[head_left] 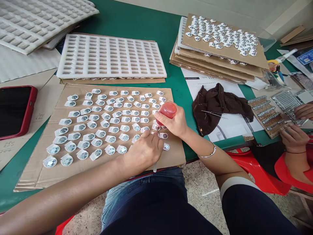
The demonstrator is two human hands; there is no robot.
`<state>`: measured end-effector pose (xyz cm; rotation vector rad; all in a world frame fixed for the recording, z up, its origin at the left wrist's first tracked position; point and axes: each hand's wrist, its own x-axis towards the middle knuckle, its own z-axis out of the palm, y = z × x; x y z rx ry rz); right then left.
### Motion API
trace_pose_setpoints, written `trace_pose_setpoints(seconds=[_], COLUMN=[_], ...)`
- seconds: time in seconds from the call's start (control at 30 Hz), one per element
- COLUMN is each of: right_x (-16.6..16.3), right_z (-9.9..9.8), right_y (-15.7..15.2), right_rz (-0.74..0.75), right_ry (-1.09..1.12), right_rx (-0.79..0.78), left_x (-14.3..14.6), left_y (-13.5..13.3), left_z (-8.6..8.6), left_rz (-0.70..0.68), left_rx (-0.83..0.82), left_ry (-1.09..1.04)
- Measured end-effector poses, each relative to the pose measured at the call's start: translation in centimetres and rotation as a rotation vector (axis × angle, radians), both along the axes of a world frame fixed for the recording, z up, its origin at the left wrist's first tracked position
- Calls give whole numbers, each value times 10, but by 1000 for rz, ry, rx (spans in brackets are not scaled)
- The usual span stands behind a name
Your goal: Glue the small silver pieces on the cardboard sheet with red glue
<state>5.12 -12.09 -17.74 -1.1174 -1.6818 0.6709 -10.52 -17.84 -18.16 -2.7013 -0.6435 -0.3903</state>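
Observation:
My right hand (174, 120) is wrapped round a red squeeze bottle (168, 110), tipped with its lower end down over the small round parts at the right of a cardboard sheet (177, 156). Close beside it, my left hand (145, 148) is closed in a pinch on a thin tool (155, 167). Only the tool's pale end shows below the hand; its kind is hidden. Rows of round silver parts with white paper tabs (83, 154) cover the cardboard. The part right under the bottle (157, 128) is partly hidden by my fingers.
Behind the cardboard lies a white foam tray (110, 55). Stacked boards with more parts (220, 36) stand back right. A brown cloth (220, 104) with tweezers (214, 113) lies right; a phone (16, 111) lies left. Another person's hands (294, 138) work at far right.

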Motion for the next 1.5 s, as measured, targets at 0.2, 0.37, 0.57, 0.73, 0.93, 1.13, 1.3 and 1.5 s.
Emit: trace_pose_setpoints(seconds=[0.2,0.37,0.57,0.73,0.93,1.13,1.3,1.5], right_x=[1,1,1,1,0,0,0,-1], right_z=[-2,-2,-1,0,-1,-2,-2,-3], right_y=[0,0,0,0,1,3,4,5], right_rz=[3,11,16,-1,-6,-15,-10,0], right_ry=[-17,-1,15,6,10,19,34,61], right_rx=[24,13,-10,-1,9,3,10,-7], left_x=[0,0,0,-1,0,0,-1,-2], left_y=[0,0,1,0,1,0,0,0], left_z=[0,-1,0,0,-1,1,0,-1], left_rz=[-14,-13,-7,-8,-13,-8,-5,-7], left_rx=[-8,-8,-17,-73,-12,-28,-48,6], left_ry=[-12,-17,-7,-19,-23,-9,-27,0])
